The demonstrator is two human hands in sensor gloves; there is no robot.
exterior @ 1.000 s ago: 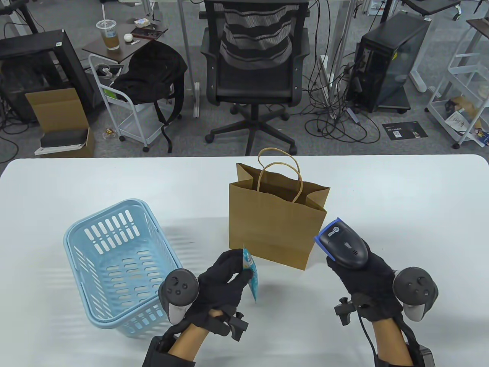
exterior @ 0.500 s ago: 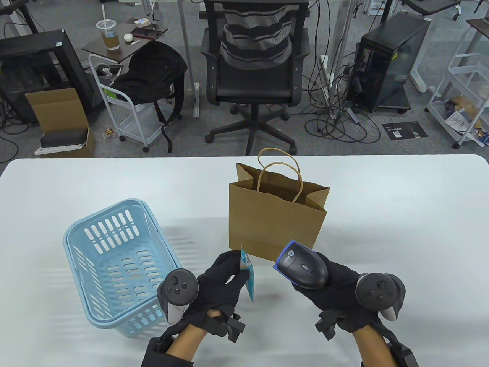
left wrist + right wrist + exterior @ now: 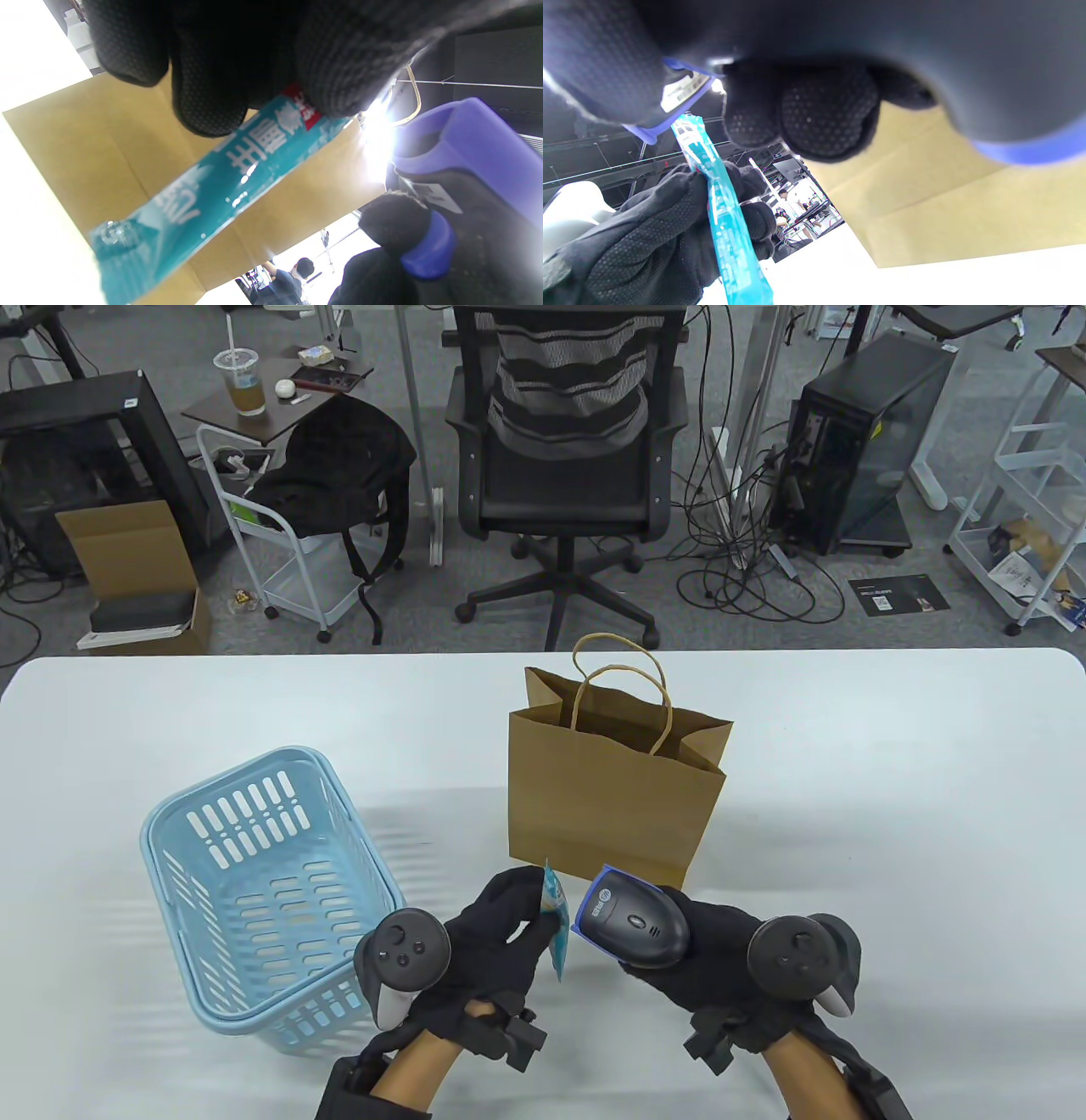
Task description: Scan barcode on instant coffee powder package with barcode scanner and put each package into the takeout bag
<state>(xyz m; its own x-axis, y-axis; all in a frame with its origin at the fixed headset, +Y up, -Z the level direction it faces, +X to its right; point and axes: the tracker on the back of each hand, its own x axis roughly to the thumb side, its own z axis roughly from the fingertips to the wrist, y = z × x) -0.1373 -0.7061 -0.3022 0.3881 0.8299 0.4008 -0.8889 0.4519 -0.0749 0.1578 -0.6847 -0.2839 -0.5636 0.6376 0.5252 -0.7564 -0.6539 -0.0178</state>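
My left hand [image 3: 496, 937] pinches a teal instant coffee packet [image 3: 557, 920] upright, just in front of the brown paper takeout bag [image 3: 612, 806]. My right hand [image 3: 721, 959] grips the dark barcode scanner [image 3: 632, 927], whose blue-rimmed head points left and nearly touches the packet. In the left wrist view the packet [image 3: 212, 190] slants under my fingertips [image 3: 212, 101], with the scanner [image 3: 471, 178] at right. In the right wrist view the packet [image 3: 725, 216] stands in my left hand [image 3: 649, 237] below the scanner's head [image 3: 678, 97]. The bag stands open, and I cannot see its inside.
A light blue plastic basket [image 3: 263, 891] lies on the white table [image 3: 891, 814] left of my hands; I see nothing in it. Beyond the table's far edge stand an office chair [image 3: 564, 475], a cart and a computer tower.
My right hand has swung the scanner left and down, from beside the bag's right corner to right against the packet. The left hand and packet have barely moved.
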